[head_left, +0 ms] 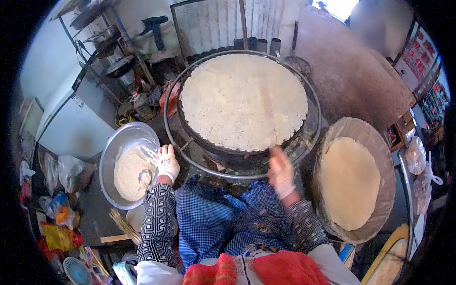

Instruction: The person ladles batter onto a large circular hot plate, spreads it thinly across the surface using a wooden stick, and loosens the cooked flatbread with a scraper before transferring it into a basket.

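Observation:
A thin pale sheet of batter or dough (242, 97) covers the round griddle, inside a metal ring (318, 114). My left hand (167, 162), in a white glove with bare fingertips, is open between this ring and a metal bowl (105, 166), nothing seen in it. The bowl holds pale batter (129, 173) and a ladle (144, 176). At the griddle's near edge, my right hand (280, 173) is smeared by motion; its grip is unclear. A faint brown streak crosses the sheet above it. A round pale flatbread (351, 183) lies in a lined basket (384, 190) at the right.
Dark cylinders (275, 46) stand behind the griddle. Plastic bags (71, 171) and a bundle of straw (124, 223) are at the left, below a white cabinet (76, 126). A shelf with pans (107, 38) stands back left. Wrapped packages (415, 156) lie at the far right.

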The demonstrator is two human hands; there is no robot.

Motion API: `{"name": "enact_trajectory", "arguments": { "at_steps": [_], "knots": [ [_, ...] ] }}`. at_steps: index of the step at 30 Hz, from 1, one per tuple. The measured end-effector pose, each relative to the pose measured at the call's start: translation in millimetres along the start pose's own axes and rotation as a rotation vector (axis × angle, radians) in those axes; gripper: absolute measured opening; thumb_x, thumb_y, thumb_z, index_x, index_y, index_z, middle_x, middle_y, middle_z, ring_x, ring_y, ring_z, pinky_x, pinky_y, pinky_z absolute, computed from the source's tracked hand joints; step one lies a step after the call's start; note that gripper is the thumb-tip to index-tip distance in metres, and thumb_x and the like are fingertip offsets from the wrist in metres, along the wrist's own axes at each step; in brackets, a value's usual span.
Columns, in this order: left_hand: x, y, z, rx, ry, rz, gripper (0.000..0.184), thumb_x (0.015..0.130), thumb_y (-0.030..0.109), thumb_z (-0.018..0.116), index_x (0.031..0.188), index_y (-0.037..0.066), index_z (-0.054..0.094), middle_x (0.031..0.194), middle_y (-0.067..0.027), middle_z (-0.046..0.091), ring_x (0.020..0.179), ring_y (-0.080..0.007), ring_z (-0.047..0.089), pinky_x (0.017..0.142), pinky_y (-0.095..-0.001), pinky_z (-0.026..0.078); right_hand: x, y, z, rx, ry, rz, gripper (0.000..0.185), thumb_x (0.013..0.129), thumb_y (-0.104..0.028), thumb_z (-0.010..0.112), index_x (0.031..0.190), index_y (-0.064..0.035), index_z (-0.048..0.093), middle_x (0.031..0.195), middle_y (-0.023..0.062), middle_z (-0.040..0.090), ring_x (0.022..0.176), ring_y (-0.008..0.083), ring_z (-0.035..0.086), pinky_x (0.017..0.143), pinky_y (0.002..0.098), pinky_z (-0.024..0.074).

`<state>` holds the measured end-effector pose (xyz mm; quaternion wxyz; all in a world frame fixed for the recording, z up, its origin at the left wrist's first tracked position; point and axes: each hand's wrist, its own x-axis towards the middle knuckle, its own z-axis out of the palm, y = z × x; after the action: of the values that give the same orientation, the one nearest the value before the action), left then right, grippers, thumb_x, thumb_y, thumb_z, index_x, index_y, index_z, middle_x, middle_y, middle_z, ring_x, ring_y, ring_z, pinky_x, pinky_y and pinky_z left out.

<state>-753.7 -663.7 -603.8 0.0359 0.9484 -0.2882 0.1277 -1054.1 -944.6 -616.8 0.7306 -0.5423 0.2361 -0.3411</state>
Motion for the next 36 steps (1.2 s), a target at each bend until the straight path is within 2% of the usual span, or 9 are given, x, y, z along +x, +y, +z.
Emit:
{"name": "enact_trajectory", "arguments": {
  "at_steps": [5, 9, 12, 17, 24, 27, 29, 35, 36],
  "knots": [
    [22, -1, 2, 0.187, -0.040, 0.073, 0.059, 0.080, 0.014, 0.057, 0.137, 0.009, 0.043, 0.148, -0.0120, 0.037, 0.141, -0.0337, 0.024, 0.115, -0.0513, 0.017, 64, -24, -78, -0.187, 0.205, 0.435, 0.040, 0.097, -0.037, 0.055, 0.137, -0.0400, 0.049, 0.048, -0.0008, 0.037, 0.035, 0.0109, 0.033, 0.031, 0.0270, 0.0284],
    [30, 26, -1, 0.411, -0.241, 0.263, 0.040, 0.089, 0.020, 0.048, 0.126, 0.011, 0.059, 0.145, -0.0107, 0.043, 0.145, -0.0311, 0.020, 0.117, -0.0518, 0.009, 47, -14, -51, -0.292, -0.093, 0.375, 0.039, 0.097, -0.020, 0.056, 0.135, -0.0324, 0.054, 0.053, -0.0064, 0.041, 0.037, 0.0074, 0.033, 0.031, 0.0254, 0.0268],
    [29, 63, 20, 0.591, -0.513, 0.348, 0.029, 0.091, 0.021, 0.049, 0.108, 0.015, 0.072, 0.120, -0.0079, 0.065, 0.127, -0.0253, 0.049, 0.115, -0.0506, 0.016, 23, -11, -21, -0.313, -0.229, 0.437, 0.042, 0.096, -0.017, 0.057, 0.136, -0.0281, 0.053, 0.086, 0.0019, 0.069, 0.034, 0.0071, 0.034, 0.030, 0.0249, 0.0309],
    [-13, 121, -14, 0.519, -0.562, 0.397, 0.028, 0.090, 0.027, 0.054, 0.107, 0.015, 0.073, 0.113, -0.0050, 0.070, 0.114, -0.0230, 0.059, 0.105, -0.0448, 0.029, -6, 54, 25, -0.203, -0.368, 0.228, 0.043, 0.091, -0.001, 0.060, 0.134, -0.0036, 0.055, 0.124, 0.0034, 0.061, 0.112, 0.0110, 0.054, 0.093, 0.0203, 0.0421],
    [-71, 202, 2, 0.017, -0.386, 0.427, 0.038, 0.083, 0.043, 0.060, 0.108, 0.014, 0.066, 0.106, -0.0091, 0.066, 0.104, -0.0276, 0.059, 0.094, -0.0486, 0.037, -36, 4, 54, 0.088, -0.254, 0.387, 0.038, 0.094, -0.010, 0.060, 0.131, -0.0078, 0.058, 0.094, -0.0050, 0.067, 0.067, 0.0085, 0.057, 0.060, 0.0251, 0.0490],
    [-77, 224, 8, -0.066, -0.343, 0.494, 0.029, 0.082, 0.036, 0.064, 0.101, 0.014, 0.063, 0.101, -0.0108, 0.065, 0.103, -0.0307, 0.059, 0.096, -0.0513, 0.037, 7, -10, 1, -1.512, -0.390, -0.113, 0.049, 0.098, -0.031, 0.044, 0.145, -0.0377, 0.033, 0.073, 0.0197, 0.066, 0.069, 0.0356, 0.067, 0.059, 0.0447, 0.0541],
    [-63, 214, 7, 0.014, -0.433, 0.442, 0.029, 0.082, 0.037, 0.065, 0.101, 0.014, 0.065, 0.100, -0.0100, 0.066, 0.102, -0.0296, 0.060, 0.098, -0.0515, 0.035, 38, -17, -39, -1.730, -0.369, -0.186, 0.057, 0.097, -0.025, 0.044, 0.148, -0.0363, 0.021, 0.071, 0.0144, 0.068, 0.063, 0.0328, 0.068, 0.054, 0.0459, 0.0534],
    [-45, 123, -16, 0.154, -0.308, 0.297, 0.030, 0.076, 0.028, 0.070, 0.105, 0.019, 0.070, 0.105, -0.0067, 0.067, 0.110, -0.0265, 0.056, 0.111, -0.0546, 0.019, 93, -14, -99, -1.366, 0.037, -0.077, 0.041, 0.097, -0.029, 0.048, 0.138, -0.0270, 0.048, 0.087, 0.0236, 0.067, 0.080, 0.0375, 0.066, 0.071, 0.0436, 0.0531],
    [-45, 125, -20, 0.134, -0.320, 0.308, 0.027, 0.077, 0.027, 0.069, 0.102, 0.017, 0.070, 0.105, -0.0073, 0.066, 0.110, -0.0259, 0.055, 0.111, -0.0559, 0.017, 103, 23, -106, -0.978, 0.063, -0.074, 0.043, 0.095, -0.011, 0.053, 0.137, -0.0150, 0.051, 0.102, 0.0112, 0.071, 0.090, 0.0218, 0.067, 0.080, 0.0333, 0.0525]
  ]
}}
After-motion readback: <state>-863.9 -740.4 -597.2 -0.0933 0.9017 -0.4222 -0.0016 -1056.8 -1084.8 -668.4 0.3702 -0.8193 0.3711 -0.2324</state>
